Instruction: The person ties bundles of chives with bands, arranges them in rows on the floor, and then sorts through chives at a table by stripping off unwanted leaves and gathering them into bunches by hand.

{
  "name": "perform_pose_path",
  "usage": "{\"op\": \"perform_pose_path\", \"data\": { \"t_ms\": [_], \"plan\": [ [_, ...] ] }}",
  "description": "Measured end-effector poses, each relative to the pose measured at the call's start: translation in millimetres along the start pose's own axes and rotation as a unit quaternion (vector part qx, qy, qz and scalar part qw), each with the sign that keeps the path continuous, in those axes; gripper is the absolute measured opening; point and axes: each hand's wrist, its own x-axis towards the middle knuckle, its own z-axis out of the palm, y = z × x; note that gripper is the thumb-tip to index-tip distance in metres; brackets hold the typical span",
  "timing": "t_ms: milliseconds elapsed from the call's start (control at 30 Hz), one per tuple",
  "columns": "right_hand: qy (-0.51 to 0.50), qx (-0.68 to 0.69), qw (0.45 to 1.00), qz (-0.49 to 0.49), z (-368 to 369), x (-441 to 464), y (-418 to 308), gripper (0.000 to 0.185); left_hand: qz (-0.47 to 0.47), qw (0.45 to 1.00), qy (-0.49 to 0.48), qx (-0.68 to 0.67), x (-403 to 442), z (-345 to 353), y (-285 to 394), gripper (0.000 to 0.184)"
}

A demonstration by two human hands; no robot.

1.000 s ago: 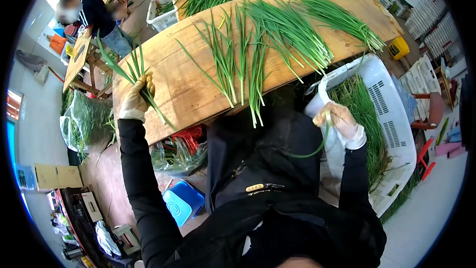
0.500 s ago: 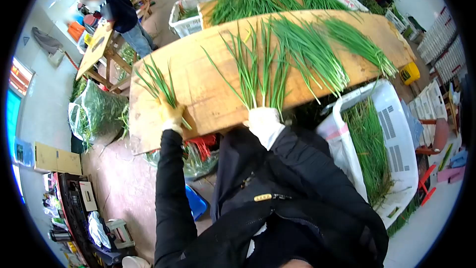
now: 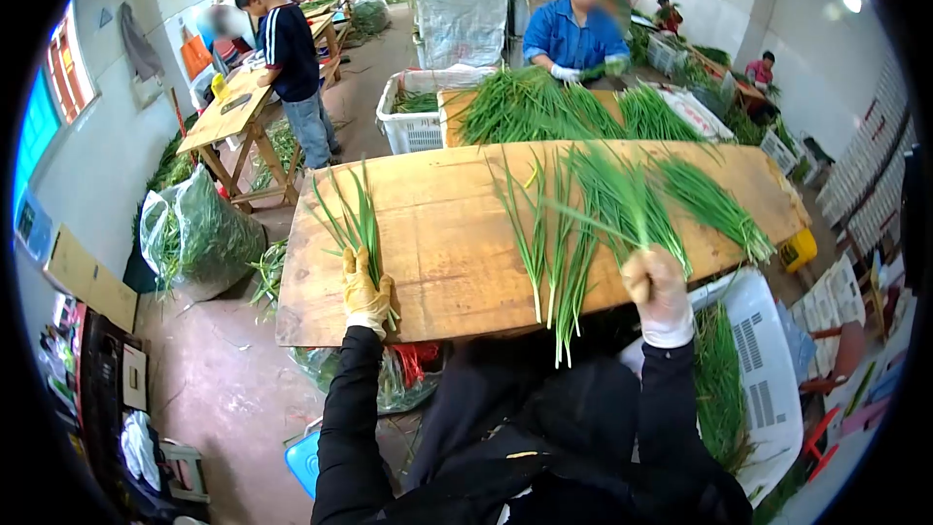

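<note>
My left hand (image 3: 366, 294), in a yellowish work glove, is closed around a small bunch of chives (image 3: 356, 219) at the left end of the wooden board. The white stem ends stick out below my fingers. Over the right front edge, my right hand (image 3: 656, 294), gloved too, grips chives (image 3: 637, 209) whose leaves are blurred by motion. Between my hands lie loose chives (image 3: 566, 272), some white ends hanging past the edge. A thick pile of chives (image 3: 671, 233) lies behind my right hand, and another bunch of chives (image 3: 717, 204) sits farther right.
The wooden board (image 3: 437, 233) spans in front of me. At my right stands a white crate (image 3: 763, 360) with chives in it. A co-worker in blue (image 3: 575, 34) sits opposite behind heaped chives (image 3: 535, 107). Another person (image 3: 294, 68) stands at a left table. A full plastic bag (image 3: 199, 233) rests on the floor.
My right hand has left the loose chives in the middle and moved right, now gripping chives by the thick pile. My left hand still holds its bunch. The camera view has tilted up.
</note>
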Motion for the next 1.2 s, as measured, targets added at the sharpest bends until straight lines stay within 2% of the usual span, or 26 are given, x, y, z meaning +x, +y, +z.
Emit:
{"op": "perform_pose_path", "data": {
  "t_ms": [33, 133, 200, 300, 367, 467, 500, 533, 633, 667, 700, 733, 833, 900, 1033, 1200],
  "plan": [
    [-0.018, 0.013, 0.998, -0.051, 1.2, 3.1, -2.1, 0.03, -0.014, 1.0, -0.007, 0.005, 0.1, -2.1, 4.1, 0.063],
    [0.016, -0.03, 0.994, -0.106, 22.8, 3.9, -5.8, 0.035, -0.043, 0.999, -0.012, -0.011, -1.2, -4.8, 10.6, 0.061],
    [-0.01, 0.0, 0.996, -0.089, 32.1, 6.7, 0.9, 0.036, -0.025, 1.0, 0.018, 0.005, -3.3, -4.9, 10.2, 0.061],
    [-0.006, -0.066, 0.99, -0.125, 57.8, 16.2, 13.4, 0.036, -0.013, 0.999, 0.043, -0.015, -3.9, -9.7, 12.9, 0.065],
    [0.032, -0.077, 0.996, -0.039, 74.2, 23.1, 23.6, 0.035, -0.003, 0.997, 0.063, -0.041, -2.6, -13.5, 14.1, 0.068],
    [-0.033, -0.094, 0.995, 0.013, 93.1, 33.7, 68.8, 0.034, -0.003, 0.995, 0.082, -0.063, -0.3, -15.9, 14.1, 0.068],
    [-0.03, -0.07, 0.993, 0.088, 108.7, 32.0, 85.7, 0.034, -0.003, 0.996, 0.074, -0.057, -0.6, -14.9, 13.7, 0.068],
    [-0.027, -0.044, 0.985, 0.163, 126.0, 30.2, 102.7, 0.033, -0.004, 0.996, 0.077, -0.047, -0.3, -17.2, 15.5, 0.061],
    [-0.03, -0.136, 0.97, 0.202, 143.6, 32.0, 164.2, 0.031, -0.031, 0.994, 0.101, -0.03, 2.2, -14.3, 20.4, 0.041],
    [-0.021, -0.146, 0.963, 0.224, 145.7, 34.5, 181.7, 0.031, -0.036, 0.995, 0.082, -0.051, 1.6, -17.4, 21.5, 0.048],
    [-0.003, -0.172, 0.954, 0.247, 148.8, 34.9, 192.9, 0.027, -0.015, 0.996, 0.079, -0.045, 1.4, -18.5, 18.3, 0.048],
    [-0.002, -0.169, 0.954, 0.246, 151.5, 31.8, 201.8, 0.027, 0.004, 0.996, 0.073, -0.04, 0.0, -18.5, 15.1, 0.047],
    [-0.047, -0.369, 0.924, 0.09, 153.5, 22.9, 218.1, 0.023, 0.004, 0.994, 0.096, -0.053, 0.9, -12.1, 14.4, 0.041],
    [-0.043, -0.355, 0.929, 0.095, 155.0, 24.2, 216.2, 0.022, 0.014, 0.994, 0.102, -0.047, 3.6, -12.7, 14.9, 0.033],
    [-0.036, -0.354, 0.93, 0.096, 160.4, 24.9, 212.1, 0.022, 0.013, 0.996, 0.052, -0.065, 6.1, -16.9, 13.5, 0.032],
    [-0.028, -0.331, 0.936, 0.119, 160.4, 25.0, 214.7, 0.021, 0.032, 0.996, -0.012, -0.081, 4.8, -24.1, 14.8, 0.042]
  ]
}}
